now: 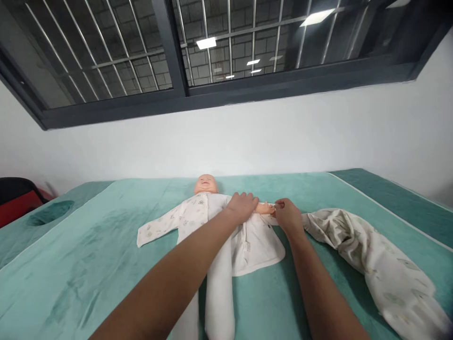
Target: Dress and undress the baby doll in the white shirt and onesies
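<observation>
A doll point(205, 184) in a patterned white jacket point(264, 252) is laid on a green bed point(88, 255), its bare hand point(265, 208) framed between the left hand point(242, 208), draped over its arm, and the right point(288, 216), fingertips at its fingers; whether either grips cannot be told. The torso is partly blocked by the left forearm. Crumpled printed cloth point(375, 255) is seen at right.

Dark-framed window point(217, 56) above bare white wall point(226, 141)
</observation>
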A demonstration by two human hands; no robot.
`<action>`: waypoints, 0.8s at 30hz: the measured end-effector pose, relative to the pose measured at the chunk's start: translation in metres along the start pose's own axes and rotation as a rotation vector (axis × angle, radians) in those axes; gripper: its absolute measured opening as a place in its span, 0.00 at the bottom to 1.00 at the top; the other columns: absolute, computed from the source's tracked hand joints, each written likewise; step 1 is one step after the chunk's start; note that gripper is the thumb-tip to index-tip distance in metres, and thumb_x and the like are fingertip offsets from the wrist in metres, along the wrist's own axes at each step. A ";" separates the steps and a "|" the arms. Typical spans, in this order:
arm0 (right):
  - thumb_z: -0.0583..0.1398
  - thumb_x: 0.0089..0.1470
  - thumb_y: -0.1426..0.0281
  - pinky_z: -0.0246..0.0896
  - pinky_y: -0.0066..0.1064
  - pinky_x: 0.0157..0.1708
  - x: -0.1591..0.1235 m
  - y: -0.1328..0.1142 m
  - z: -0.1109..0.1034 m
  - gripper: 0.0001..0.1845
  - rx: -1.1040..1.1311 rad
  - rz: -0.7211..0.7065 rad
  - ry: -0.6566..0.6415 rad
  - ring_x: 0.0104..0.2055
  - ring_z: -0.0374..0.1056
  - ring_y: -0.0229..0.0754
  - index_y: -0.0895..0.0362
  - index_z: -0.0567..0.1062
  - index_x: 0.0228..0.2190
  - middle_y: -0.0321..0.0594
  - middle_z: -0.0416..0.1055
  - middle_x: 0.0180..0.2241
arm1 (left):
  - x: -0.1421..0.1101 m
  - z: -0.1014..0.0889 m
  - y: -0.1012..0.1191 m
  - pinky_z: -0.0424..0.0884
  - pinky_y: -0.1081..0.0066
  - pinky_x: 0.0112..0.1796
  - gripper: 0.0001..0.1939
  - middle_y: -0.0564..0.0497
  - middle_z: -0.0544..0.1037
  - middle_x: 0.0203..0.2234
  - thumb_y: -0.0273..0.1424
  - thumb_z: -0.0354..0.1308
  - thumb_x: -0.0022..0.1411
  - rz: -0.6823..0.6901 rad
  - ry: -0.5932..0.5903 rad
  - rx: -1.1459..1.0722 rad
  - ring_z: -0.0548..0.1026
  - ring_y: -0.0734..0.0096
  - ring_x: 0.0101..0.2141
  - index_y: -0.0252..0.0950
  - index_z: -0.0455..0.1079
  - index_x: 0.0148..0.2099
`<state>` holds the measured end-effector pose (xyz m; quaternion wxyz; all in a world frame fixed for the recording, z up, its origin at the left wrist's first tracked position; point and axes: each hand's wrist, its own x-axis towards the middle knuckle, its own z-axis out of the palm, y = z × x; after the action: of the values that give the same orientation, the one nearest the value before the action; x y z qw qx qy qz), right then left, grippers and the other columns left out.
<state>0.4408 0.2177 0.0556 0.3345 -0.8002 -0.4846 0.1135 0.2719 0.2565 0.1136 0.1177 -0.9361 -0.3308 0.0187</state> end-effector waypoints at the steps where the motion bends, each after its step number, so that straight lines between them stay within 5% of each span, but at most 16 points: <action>1: 0.52 0.55 0.72 0.57 0.30 0.33 -0.001 -0.001 0.001 0.12 0.023 -0.003 -0.021 0.37 0.71 0.44 0.58 0.72 0.38 0.47 0.76 0.37 | -0.003 -0.004 -0.005 0.66 0.62 0.40 0.14 0.43 0.71 0.45 0.23 0.51 0.61 0.010 0.009 0.011 0.71 0.59 0.44 0.35 0.62 0.50; 7: 0.62 0.47 0.60 0.53 0.30 0.30 -0.018 -0.021 0.011 0.11 0.161 -0.159 -0.188 0.32 0.70 0.44 0.54 0.74 0.24 0.41 0.74 0.27 | -0.033 -0.033 -0.035 0.64 0.62 0.40 0.19 0.43 0.70 0.44 0.16 0.48 0.57 0.019 0.039 0.102 0.69 0.58 0.43 0.36 0.61 0.50; 11: 0.65 0.40 0.62 0.50 0.29 0.27 -0.021 -0.027 0.007 0.13 0.293 -0.181 -0.234 0.27 0.64 0.40 0.55 0.70 0.18 0.36 0.69 0.21 | -0.047 -0.036 -0.037 0.62 0.60 0.41 0.19 0.43 0.71 0.43 0.16 0.51 0.55 0.040 -0.013 0.160 0.69 0.57 0.43 0.37 0.65 0.48; 17: 0.54 0.51 0.51 0.57 0.29 0.24 -0.025 -0.032 -0.018 0.19 0.665 -0.093 -0.251 0.23 0.62 0.38 0.55 0.65 0.26 0.33 0.65 0.21 | -0.044 -0.024 -0.027 0.59 0.55 0.47 0.12 0.40 0.74 0.43 0.23 0.54 0.60 -0.042 -0.066 0.155 0.68 0.52 0.46 0.35 0.69 0.46; 21: 0.60 0.48 0.51 0.61 0.31 0.28 -0.039 -0.045 -0.031 0.20 1.150 -0.055 -0.465 0.26 0.65 0.40 0.55 0.67 0.30 0.36 0.69 0.25 | -0.034 -0.012 -0.018 0.58 0.52 0.49 0.13 0.38 0.72 0.45 0.22 0.49 0.62 -0.175 -0.012 0.067 0.67 0.51 0.48 0.32 0.68 0.49; 24: 0.61 0.50 0.53 0.63 0.32 0.30 -0.048 -0.054 -0.033 0.19 1.289 -0.084 -0.585 0.29 0.69 0.42 0.55 0.70 0.35 0.39 0.73 0.30 | -0.025 -0.001 -0.011 0.58 0.50 0.50 0.16 0.35 0.69 0.48 0.24 0.50 0.62 -0.300 0.049 -0.056 0.66 0.49 0.50 0.30 0.64 0.53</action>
<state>0.3958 0.1794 0.1081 0.6018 -0.3600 -0.4213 0.5751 0.2463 0.2487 0.1163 0.1008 -0.8794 -0.4643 -0.0312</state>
